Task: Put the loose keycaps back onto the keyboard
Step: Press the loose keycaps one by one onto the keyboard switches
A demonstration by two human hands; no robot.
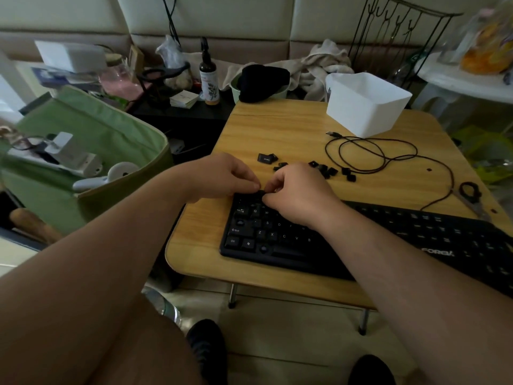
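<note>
Both hands meet at the top-left edge of the flat black plastic keyboard (277, 234). Left hand (222, 176) and right hand (297, 195) both have fingers curled, pinching one small black square keycap (261, 192) between fingertips; most of the cap is hidden by fingers, legend unreadable. Right hand and forearm cover the keyboard's mid rows, and its right end is cut off by the frame. Behind the keyboard, the scattered loose black keycaps (327, 169) lie on the light wooden table (277, 129), partly hidden by the right knuckles. Thin black USB cable (374, 154) loops further back, near a white plastic bin (366, 104).
</note>
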